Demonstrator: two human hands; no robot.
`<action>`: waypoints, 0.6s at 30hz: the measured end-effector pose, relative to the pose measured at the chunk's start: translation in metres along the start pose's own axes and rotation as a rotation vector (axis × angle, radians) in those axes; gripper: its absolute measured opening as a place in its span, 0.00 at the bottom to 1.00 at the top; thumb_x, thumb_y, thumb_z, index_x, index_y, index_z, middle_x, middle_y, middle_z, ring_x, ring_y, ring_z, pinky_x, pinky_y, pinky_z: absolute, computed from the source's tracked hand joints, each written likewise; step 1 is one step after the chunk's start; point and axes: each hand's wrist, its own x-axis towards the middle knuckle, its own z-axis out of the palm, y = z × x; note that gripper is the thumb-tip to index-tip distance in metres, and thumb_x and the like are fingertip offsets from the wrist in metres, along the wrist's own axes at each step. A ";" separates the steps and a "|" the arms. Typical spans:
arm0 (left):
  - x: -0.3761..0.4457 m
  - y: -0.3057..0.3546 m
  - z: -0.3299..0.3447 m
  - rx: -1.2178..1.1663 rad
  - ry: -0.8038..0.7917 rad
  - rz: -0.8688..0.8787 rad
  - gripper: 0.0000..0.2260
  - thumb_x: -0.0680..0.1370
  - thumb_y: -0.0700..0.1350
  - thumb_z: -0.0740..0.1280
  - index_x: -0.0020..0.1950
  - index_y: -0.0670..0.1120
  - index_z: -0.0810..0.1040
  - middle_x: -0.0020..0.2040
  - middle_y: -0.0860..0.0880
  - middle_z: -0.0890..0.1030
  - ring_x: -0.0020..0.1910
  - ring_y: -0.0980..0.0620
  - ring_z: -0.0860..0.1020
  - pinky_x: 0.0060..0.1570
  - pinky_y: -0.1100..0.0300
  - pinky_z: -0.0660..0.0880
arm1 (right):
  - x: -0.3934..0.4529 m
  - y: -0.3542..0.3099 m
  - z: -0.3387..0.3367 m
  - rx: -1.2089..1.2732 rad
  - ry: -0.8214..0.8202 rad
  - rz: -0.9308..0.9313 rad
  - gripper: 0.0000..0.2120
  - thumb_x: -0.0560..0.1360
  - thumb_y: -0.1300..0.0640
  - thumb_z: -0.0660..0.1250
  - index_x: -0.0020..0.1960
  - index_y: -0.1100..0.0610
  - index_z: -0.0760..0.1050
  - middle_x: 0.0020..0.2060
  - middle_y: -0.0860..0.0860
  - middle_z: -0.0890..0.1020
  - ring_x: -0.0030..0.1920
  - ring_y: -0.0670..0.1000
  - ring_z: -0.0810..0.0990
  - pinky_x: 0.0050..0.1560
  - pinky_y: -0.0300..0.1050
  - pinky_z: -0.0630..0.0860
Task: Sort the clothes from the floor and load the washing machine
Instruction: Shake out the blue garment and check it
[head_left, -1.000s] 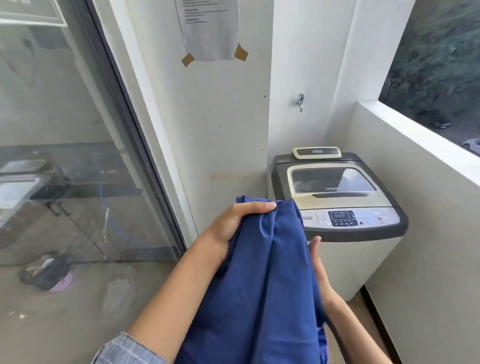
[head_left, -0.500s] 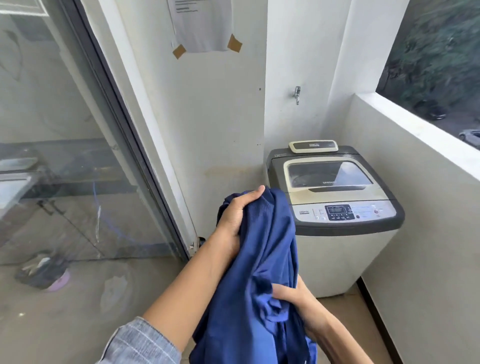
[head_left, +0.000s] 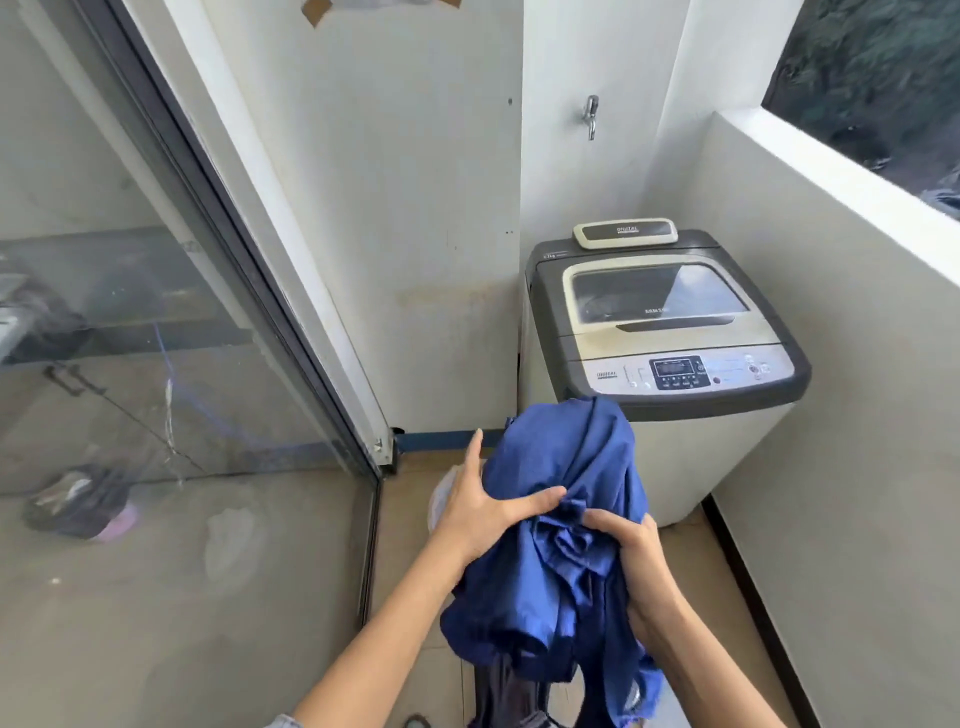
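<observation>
Cloth: a blue garment (head_left: 566, 519) bunched in front of the chest, its upper fold standing above both hands, its tail hanging past the bottom edge of the view, where it looks darker.
Left hand (head_left: 485, 506): laid against the left side of the bundle, fingers fairly straight, index reaching into the crumpled middle; it presses more than it clamps.
Right hand (head_left: 631, 545): curled into the fabric on the right side, fingers gripping a wad of it.
Washer (head_left: 670, 364): top-loader in the corner under a wall tap (head_left: 590, 115), lid (head_left: 660, 299) flat and closed, control panel along the near edge.
Key relation: the washer lies ahead of the bundle and to the right; the cloth's top fold overlaps its near left corner in view, but whether they touch I cannot tell. The right hand is the nearer one to the lid.
Long axis: the bundle runs up and down, hanging from the hands.
Step, as judged: carrying the garment to the machine; nothing loaded yet.
Next, as judged: one hand must let go to lift the lid, likely the right, leaving the left to take the whole weight.
Risk: the hanging tail may drag on the floor (head_left: 415, 519).
</observation>
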 end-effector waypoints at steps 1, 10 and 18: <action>0.002 -0.011 0.002 -0.061 -0.054 -0.010 0.59 0.56 0.67 0.85 0.81 0.59 0.60 0.72 0.63 0.72 0.70 0.60 0.74 0.72 0.50 0.73 | 0.002 0.005 0.000 0.024 0.015 0.036 0.14 0.73 0.68 0.69 0.58 0.68 0.82 0.51 0.68 0.86 0.50 0.69 0.86 0.54 0.63 0.84; -0.004 -0.109 0.024 -0.258 -0.350 -0.315 0.21 0.74 0.44 0.80 0.66 0.45 0.82 0.61 0.45 0.86 0.61 0.43 0.84 0.67 0.46 0.77 | 0.030 0.086 -0.021 0.083 0.070 0.482 0.13 0.76 0.61 0.67 0.53 0.69 0.84 0.47 0.68 0.86 0.46 0.67 0.87 0.47 0.59 0.86; 0.030 -0.267 0.048 -0.071 -0.230 -0.820 0.08 0.71 0.48 0.80 0.48 0.48 0.88 0.43 0.51 0.88 0.43 0.54 0.85 0.48 0.61 0.81 | 0.064 0.261 -0.070 -0.043 0.227 0.872 0.06 0.72 0.62 0.68 0.39 0.63 0.82 0.30 0.57 0.83 0.28 0.53 0.83 0.40 0.49 0.77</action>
